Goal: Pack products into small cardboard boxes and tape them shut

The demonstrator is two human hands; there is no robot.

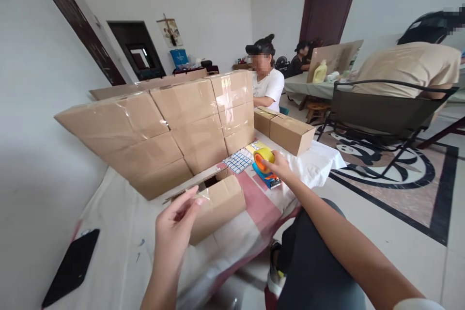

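Observation:
Pinched between the thumb and fingers of my left hand (178, 218) is a short piece of clear tape (205, 193), held over the near cardboard box (220, 206). That box has a dark gap along its top, with a flap raised on the left. My right hand (279, 164) is closed on the tape dispenser (267, 175), which is blue and orange and carries a roll of yellowish tape (264, 159). The dispenser is low over the table; whether it rests on the cloth I cannot tell. Beside it lies a sheet with a blue grid (237, 162).
Behind the near box stands a wall of stacked, taped cardboard boxes (196, 131). Another long box (290, 133) sits at the right back. A black phone (72, 266) lies at the left. A person in white (271, 85) sits across; another occupies a chair (385, 111) at right.

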